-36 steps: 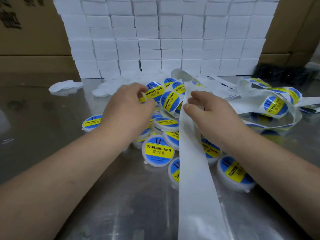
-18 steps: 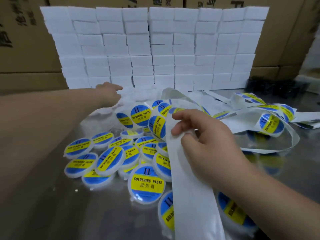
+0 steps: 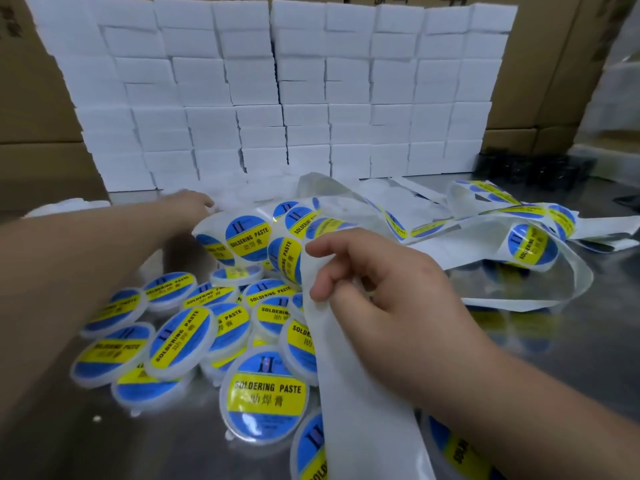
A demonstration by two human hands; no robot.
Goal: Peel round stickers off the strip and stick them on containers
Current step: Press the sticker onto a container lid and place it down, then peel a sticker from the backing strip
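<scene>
The right hand [image 3: 381, 296] pinches the white paper strip [image 3: 356, 403] between its thumb and curled fingers, near the middle of the view. The strip runs down toward the person and also loops away to the right over the shiny metal surface [image 3: 571, 358]. Round stickers [image 3: 247, 237] sit on the strip just past the hand. They are blue with a yellow band that says "SOLDERING PASTE", with Chinese writing under it and a "II" mark on top. Many round containers [image 3: 265, 396] lie in a pile on the surface, under the strip and to its left. Each one has the same sticker on its lid. The left hand [image 3: 188, 206] reaches far out to a blurry white heap [image 3: 239, 197] by the wall of small white boxes [image 3: 277, 98]. It is too blurry to tell if it holds anything. Brown cardboard boxes [image 3: 34, 109] stand behind.
</scene>
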